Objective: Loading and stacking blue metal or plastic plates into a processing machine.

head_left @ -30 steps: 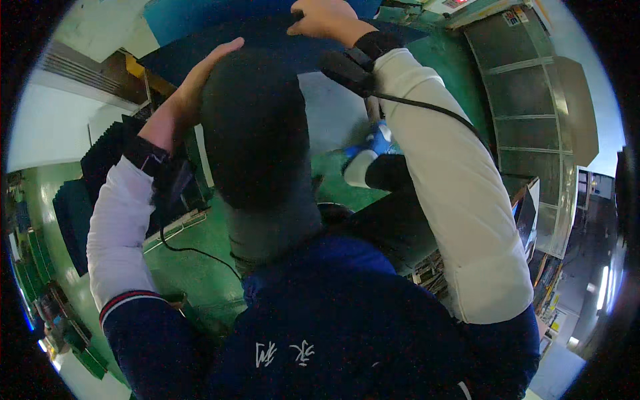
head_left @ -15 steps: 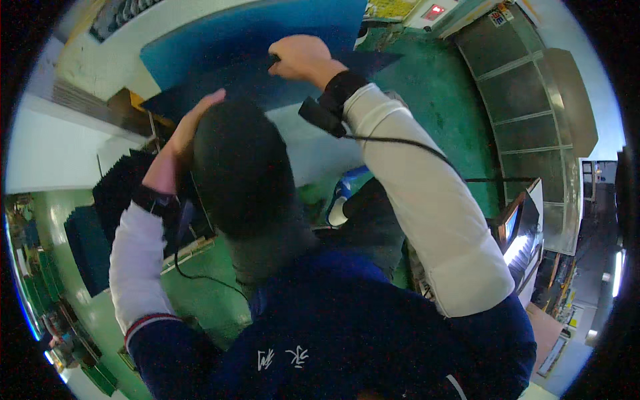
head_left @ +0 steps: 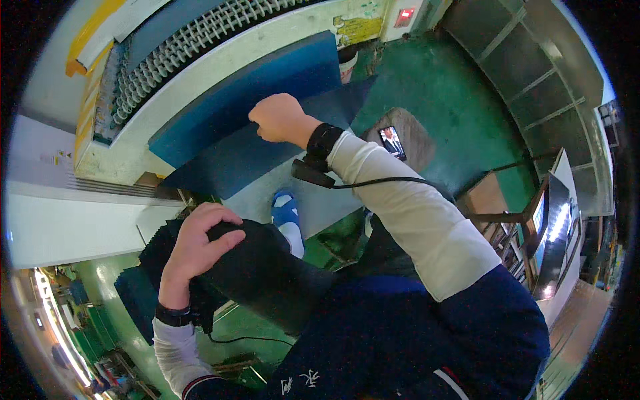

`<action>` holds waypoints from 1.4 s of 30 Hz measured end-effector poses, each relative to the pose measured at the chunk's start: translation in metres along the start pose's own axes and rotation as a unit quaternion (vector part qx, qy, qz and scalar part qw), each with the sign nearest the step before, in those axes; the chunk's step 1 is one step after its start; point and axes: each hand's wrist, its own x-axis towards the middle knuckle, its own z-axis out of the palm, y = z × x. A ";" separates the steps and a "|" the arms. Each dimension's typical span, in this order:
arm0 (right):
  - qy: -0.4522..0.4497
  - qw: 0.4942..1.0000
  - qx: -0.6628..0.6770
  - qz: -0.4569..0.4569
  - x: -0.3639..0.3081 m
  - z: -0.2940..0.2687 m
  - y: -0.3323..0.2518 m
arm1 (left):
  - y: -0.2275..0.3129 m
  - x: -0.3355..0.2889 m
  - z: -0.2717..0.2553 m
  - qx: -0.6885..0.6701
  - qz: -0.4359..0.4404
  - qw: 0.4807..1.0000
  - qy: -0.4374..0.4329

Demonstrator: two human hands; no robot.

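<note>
My right hand [head_left: 283, 120] is closed in a fist over the blue sheets. Whether it holds anything small is hidden. Behind it, a blue sheet [head_left: 260, 90] leans upright along the machine's front, and a darker blue sheet [head_left: 327, 110] slants out below it. My left hand [head_left: 200, 243] has its fingers slightly curved and its thumb apart, with nothing seen in it. It rests at or just above my dark-trousered knee [head_left: 260, 267]; contact cannot be told. Beside that hand is a stack of dark sheets [head_left: 157, 250] with jagged edges. Each wrist wears a black band with a cable.
A machine with rows of coiled rollers [head_left: 180, 50] stands at the back. To the right, a stool [head_left: 420, 143] carries a lit phone [head_left: 392, 142]. A pale board [head_left: 260, 187] lies near my blue slipper [head_left: 285, 210]. Framed panels [head_left: 533, 87] stand far right.
The view has shifted, showing more of the machine's rollers and the stool with the phone. My left hand has come into fuller view beside my knee; my right fist sits lower in the picture.
</note>
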 end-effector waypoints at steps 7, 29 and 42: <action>-0.010 1.000 -0.010 0.011 0.002 0.008 0.013 | 0.000 0.026 0.011 -0.009 -0.024 0.998 -0.055; 0.011 0.999 0.025 0.017 -0.012 -0.003 -0.002 | 0.008 0.031 0.009 -0.007 -0.068 0.996 -0.057; 0.080 0.994 0.068 -0.005 -0.011 0.004 -0.001 | 0.002 0.052 0.011 -0.035 -0.144 0.985 -0.086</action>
